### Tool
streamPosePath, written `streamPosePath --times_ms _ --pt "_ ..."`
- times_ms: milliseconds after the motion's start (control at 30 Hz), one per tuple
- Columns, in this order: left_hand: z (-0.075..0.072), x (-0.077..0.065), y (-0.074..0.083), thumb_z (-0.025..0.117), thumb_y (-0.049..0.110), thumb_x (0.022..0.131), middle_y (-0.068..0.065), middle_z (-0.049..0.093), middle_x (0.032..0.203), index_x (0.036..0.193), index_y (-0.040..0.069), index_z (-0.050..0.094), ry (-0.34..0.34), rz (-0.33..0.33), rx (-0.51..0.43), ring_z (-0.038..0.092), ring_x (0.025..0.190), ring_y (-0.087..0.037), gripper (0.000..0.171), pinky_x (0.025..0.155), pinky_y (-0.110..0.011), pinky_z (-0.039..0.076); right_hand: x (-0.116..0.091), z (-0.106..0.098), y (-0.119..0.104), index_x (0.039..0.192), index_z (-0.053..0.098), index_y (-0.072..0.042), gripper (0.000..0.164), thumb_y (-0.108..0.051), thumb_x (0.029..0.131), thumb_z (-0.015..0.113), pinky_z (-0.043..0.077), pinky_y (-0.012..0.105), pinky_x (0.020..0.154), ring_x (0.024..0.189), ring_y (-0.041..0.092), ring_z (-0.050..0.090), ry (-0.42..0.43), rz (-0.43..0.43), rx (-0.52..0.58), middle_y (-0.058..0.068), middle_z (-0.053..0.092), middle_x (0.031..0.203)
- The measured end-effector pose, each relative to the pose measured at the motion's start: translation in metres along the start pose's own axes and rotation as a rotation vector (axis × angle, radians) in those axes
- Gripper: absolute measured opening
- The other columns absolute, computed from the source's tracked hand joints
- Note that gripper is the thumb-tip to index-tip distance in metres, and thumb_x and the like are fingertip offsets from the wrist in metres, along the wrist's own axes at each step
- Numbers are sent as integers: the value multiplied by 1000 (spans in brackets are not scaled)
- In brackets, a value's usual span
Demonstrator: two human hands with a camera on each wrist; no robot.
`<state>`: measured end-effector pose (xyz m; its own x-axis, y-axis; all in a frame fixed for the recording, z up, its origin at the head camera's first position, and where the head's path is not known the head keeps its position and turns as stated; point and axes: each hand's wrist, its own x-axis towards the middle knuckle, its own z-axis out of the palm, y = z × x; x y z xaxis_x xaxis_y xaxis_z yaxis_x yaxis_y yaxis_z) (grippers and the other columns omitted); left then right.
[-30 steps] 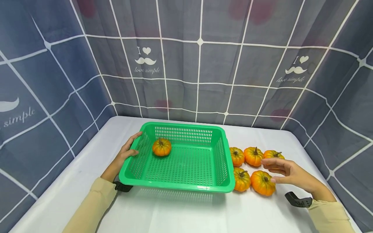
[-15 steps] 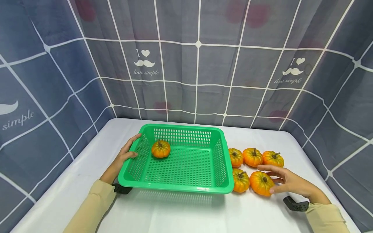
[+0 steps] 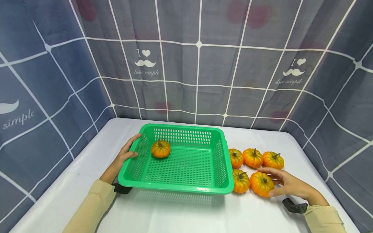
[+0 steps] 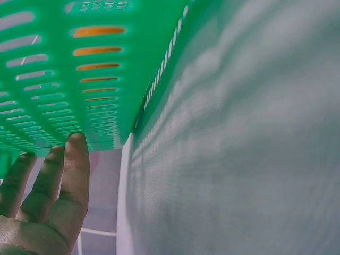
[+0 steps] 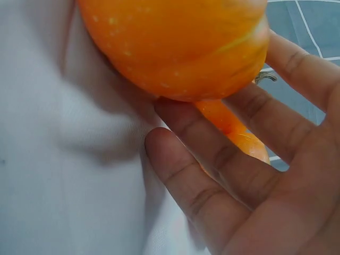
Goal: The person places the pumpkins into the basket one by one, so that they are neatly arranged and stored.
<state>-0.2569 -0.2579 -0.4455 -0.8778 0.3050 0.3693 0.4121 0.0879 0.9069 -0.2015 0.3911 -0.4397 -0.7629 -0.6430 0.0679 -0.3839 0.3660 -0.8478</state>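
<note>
Well, the table (image 3: 180, 215) wore a white cloth, and big hanging curtains (image 3: 180, 64) stood round it like walls. They were gray at the back and bluer on the left, with white lines that made big squares. I saw white hearts, curly white moustaches, the words "love simple" and some faded red spots on them. The back curtain hung just behind the table's far edge. A green basket (image 3: 175, 187) with lots of little holes sat on the white cloth, and a soft, greenish shadow lay in front of it. One small orange pumpkin (image 3: 161, 149) was inside, near the left wall. The person's left hand (image 3: 122, 158) held that side of the basket, thumb over the rim and fingers against the outside. More pumpkins sat on the cloth to the right. Three back-row pumpkins (image 3: 252, 157) made a line, and in front of them one pumpkin (image 3: 240, 181) was partly hidden by the basket's rim. Beside it sat the front right pumpkin (image 3: 261, 184). The right hand (image 3: 291, 186) was around its right side, thumb near and fingers behind, but I could not tell if it was squeezing. The two hands were well apart, with the basket between them. Both arms had tan sleeves (image 3: 90, 204), and a black gadget (image 3: 295, 206) showed by the right wrist.
</note>
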Motion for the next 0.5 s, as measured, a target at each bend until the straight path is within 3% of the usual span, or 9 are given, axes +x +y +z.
streamPosePath --times_ms 100,333,500 --pt "0 1 0 44 -3 95 -28 21 173 170 -1 26 -1 -12 -19 42 141 1 77 105 -18 40 0 0 0 151 54 6 69 6 87 81 52 23 96 125 -3 57 -3 0 9 -31 56 146" --pt "-1 0 0 46 -1 94 -30 16 175 169 0 29 12 -10 53 29 148 1 77 105 -25 35 1 -3 -7 152 55 4 69 8 88 80 52 21 96 125 -3 58 -9 -23 -13 -29 57 148" --pt "0 1 2 46 -1 93 -28 18 176 169 0 30 16 -13 44 26 156 -15 78 106 -25 34 2 -8 -17 155 55 0 72 9 88 79 52 22 97 129 -3 57 2 -45 -65 -23 59 149"
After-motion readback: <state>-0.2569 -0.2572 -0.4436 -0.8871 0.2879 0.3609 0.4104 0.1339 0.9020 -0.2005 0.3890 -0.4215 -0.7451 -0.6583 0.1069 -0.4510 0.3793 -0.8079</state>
